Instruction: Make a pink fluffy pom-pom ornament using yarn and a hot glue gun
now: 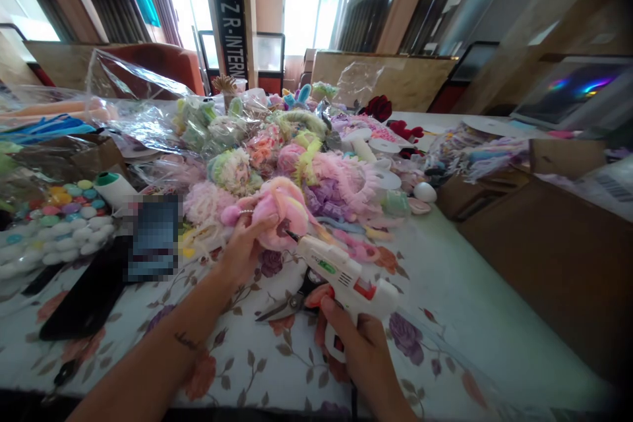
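My left hand [243, 247] grips a fluffy pink piece [281, 214] with a bead strand at its left side. My right hand [349, 336] is wrapped round the handle of a white glue gun [341, 270]; its dark nozzle points up and left, at or very near the pink piece. Whether the tip touches cannot be made out. Open-bladed scissors [284, 308] lie on the flowered cloth, partly behind the glue gun and my right hand.
Heaped pastel yarn and trims [336, 178] cover the table beyond my hands. At the left are bagged pompoms [69, 224], a black case [86, 297] and a thread spool [113, 190]. A cardboard box [548, 257] stands at the right.
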### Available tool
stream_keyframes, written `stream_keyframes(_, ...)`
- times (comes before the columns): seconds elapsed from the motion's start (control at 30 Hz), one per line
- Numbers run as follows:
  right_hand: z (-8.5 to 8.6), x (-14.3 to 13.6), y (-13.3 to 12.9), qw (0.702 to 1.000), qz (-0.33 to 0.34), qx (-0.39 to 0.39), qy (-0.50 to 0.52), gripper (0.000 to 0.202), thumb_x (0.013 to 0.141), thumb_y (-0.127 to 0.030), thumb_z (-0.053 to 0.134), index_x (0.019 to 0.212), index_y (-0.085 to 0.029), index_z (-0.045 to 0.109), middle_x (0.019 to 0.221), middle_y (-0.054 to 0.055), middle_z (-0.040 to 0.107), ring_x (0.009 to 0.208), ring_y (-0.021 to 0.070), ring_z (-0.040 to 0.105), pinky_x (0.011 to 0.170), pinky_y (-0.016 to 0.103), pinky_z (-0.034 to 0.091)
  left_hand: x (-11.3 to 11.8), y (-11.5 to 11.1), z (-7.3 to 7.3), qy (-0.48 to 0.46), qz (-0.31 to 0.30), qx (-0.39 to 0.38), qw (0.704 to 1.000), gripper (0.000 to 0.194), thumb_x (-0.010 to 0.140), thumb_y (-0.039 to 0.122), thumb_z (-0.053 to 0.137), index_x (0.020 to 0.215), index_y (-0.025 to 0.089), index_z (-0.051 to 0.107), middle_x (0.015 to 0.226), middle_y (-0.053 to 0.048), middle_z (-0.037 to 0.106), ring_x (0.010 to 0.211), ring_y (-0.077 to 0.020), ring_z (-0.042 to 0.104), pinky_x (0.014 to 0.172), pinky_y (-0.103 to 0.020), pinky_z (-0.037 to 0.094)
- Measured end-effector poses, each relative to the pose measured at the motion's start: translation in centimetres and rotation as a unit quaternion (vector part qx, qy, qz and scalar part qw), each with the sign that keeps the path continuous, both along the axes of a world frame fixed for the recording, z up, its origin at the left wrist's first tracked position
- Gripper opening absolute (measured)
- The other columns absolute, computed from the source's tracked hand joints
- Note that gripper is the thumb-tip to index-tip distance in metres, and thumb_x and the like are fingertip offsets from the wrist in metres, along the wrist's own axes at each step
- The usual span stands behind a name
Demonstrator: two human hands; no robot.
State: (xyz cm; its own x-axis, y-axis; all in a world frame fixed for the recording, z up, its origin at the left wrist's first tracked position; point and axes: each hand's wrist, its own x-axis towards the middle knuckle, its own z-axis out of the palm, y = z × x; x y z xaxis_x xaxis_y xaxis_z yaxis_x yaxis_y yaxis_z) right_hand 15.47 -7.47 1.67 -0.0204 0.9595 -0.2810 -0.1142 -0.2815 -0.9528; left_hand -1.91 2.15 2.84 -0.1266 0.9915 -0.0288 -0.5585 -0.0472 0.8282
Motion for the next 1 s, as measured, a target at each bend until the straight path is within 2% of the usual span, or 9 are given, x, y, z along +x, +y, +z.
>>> stream_keyframes(0.33,0.05,-0.04,0.12,1.0,0.002,-0.018,-0.01,0.043,0.078,-0.061,0.075,0.082,-0.019,0.066,0.05,-0.003,0.059,0.029,0.0055,0.038,0.029,0.018,0.027,0.08,0.04,-0.79,0.026,-0.005,0.018,0.999,0.063,0.066,0.027,0.087,0.123,0.024,0.062,0.094,0.0,0.073,0.091,-0.0197,0.071,0.08,-0.029,0.053)
stream_keyframes(0.67,0.26,-0.24,0.11,1.0,0.0,-0.002,-0.024,0.039,0.079,-0.058,0.074,0.081,-0.02,0.065,0.048,-0.003,0.058,0.032,0.0074,0.04,0.031,0.019,0.027,0.43,-0.22,-0.4,0.026,0.015,-0.001,1.0,0.064,0.062,0.026,0.09,0.12,0.025,0.064,0.093,0.001,0.073,0.085,-0.0164,0.068,0.078,-0.027,0.052)
stream_keyframes(0.83,0.21,-0.18,0.08,0.999,-0.003,0.015,-0.033,0.039,0.079,-0.056,0.075,0.077,-0.019,0.064,0.047,-0.002,0.058,0.034,0.0078,0.042,0.034,0.019,0.031,0.42,-0.2,-0.44,0.028,0.016,0.0,0.999,0.063,0.062,0.027,0.09,0.119,0.025,0.064,0.093,0.002,0.071,0.087,-0.0159,0.067,0.079,-0.026,0.053)
stream_keyframes(1.0,0.27,-0.21,-0.01,0.999,-0.004,0.0,-0.036,0.039,0.081,-0.058,0.071,0.079,-0.02,0.065,0.048,-0.003,0.058,0.03,0.0077,0.04,0.03,0.02,0.027,0.39,-0.31,-0.53,0.036,0.024,0.011,0.999,0.058,0.064,0.026,0.089,0.117,0.026,0.064,0.098,0.002,0.07,0.091,-0.0141,0.066,0.082,-0.024,0.052)
